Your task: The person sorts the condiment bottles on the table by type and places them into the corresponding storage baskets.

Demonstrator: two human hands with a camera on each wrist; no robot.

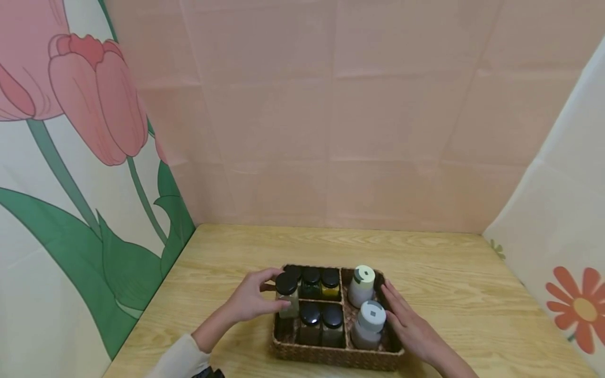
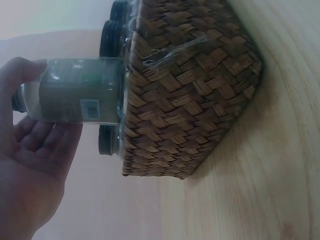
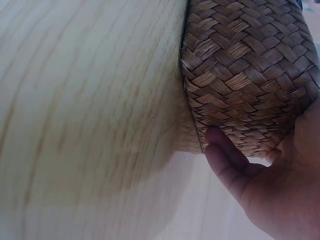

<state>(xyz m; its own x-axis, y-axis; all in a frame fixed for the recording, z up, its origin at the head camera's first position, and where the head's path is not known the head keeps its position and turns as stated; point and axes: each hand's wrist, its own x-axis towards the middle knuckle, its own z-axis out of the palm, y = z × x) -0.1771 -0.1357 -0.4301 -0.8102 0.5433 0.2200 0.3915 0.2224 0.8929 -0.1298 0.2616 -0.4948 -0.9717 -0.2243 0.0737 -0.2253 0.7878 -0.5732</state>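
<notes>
My left hand [image 1: 252, 299] pinches a glass spice jar [image 1: 289, 306] with a black lid between thumb and fingers. The jar is upright at the left side of a woven basket [image 1: 331, 358]; in the left wrist view, the held jar [image 2: 82, 92] shows a barcode label and most of its body stands above the rim. More black-lidded jars [image 1: 310, 321] stand in the basket's left compartments. Two white-bodied shakers, one with a pale yellow-green cap [image 1: 364, 276] and one with a white cap [image 1: 372, 315], occupy the right compartment. My right hand [image 1: 410, 324] rests against the basket's right side, fingers extended.
The basket sits on a wood-grain table [image 1: 236, 252] near its front. A pink cloth backdrop [image 1: 331, 131] hangs behind, with a tulip-printed cloth [image 1: 94, 94] on the left and a flower-printed one [image 1: 567, 236] on the right.
</notes>
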